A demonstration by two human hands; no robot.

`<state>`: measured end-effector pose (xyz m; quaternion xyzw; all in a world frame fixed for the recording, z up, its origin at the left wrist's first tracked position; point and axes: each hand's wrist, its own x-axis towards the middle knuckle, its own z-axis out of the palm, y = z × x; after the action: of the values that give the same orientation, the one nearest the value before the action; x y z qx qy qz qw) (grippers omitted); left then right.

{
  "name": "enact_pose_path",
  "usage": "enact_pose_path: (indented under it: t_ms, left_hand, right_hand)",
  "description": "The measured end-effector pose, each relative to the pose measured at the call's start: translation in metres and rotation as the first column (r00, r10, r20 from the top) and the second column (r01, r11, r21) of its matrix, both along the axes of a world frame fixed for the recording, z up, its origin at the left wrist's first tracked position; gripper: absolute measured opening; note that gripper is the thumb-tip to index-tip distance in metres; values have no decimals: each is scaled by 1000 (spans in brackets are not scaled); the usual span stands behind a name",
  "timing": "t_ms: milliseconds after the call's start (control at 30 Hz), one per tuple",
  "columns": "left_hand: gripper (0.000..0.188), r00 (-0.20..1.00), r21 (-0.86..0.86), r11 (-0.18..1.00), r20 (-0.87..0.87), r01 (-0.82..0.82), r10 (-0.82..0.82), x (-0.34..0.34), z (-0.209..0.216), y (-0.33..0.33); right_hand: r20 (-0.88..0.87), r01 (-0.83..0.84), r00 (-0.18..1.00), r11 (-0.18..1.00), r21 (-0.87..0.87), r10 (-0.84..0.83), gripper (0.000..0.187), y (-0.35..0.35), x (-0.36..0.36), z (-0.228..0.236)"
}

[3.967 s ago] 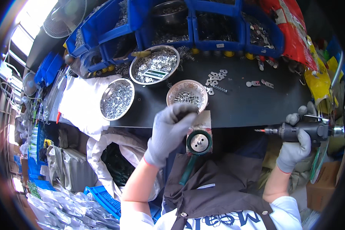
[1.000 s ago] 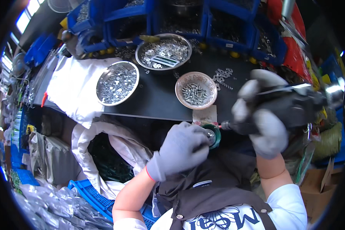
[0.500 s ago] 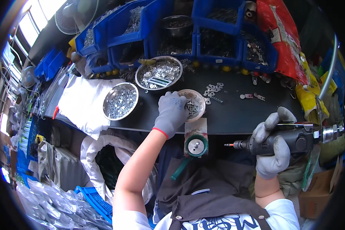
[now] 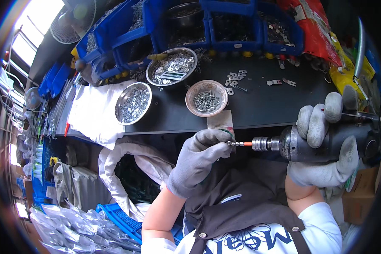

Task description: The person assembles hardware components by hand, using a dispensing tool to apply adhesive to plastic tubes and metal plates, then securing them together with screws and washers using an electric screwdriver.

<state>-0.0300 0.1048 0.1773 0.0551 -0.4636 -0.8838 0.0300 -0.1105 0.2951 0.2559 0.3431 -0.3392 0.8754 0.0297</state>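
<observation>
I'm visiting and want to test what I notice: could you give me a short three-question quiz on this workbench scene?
1. True or false: the right hand grips a power screwdriver.
2. What does the left hand put to the driver's bit? A) a washer B) a screw C) a nut
3. How many round metal bowls sit on the bench?

Key: 1 true; 2 B, a screw; 3 three: the large washer bowl, the nut bowl and the screw bowl.
</observation>
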Motion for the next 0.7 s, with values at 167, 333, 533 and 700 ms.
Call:
enact_pose_path:
  t_ms: [167, 333, 533, 700]
  left_hand:
    - [19, 1000, -4, 1000, 8, 0, 0, 9, -3, 1]
    - [15, 967, -310, 933, -231, -182, 112, 17, -3, 5]
    - [23, 860, -219, 946, -500, -238, 101, 26, -9, 9]
    - [25, 897, -369, 868, -409, -334, 171, 32, -19, 3]
  right_hand:
    - [-24, 1, 1000, 999, 39, 0, 66, -5, 12, -3]
    - [-6, 33, 999, 999, 34, -33, 67, -7, 18, -2]
    - [128, -155, 974, 960, -233, 188, 63, -3, 10, -3]
    - [210, -88, 969, 974, -210, 133, 61, -16, 3, -25]
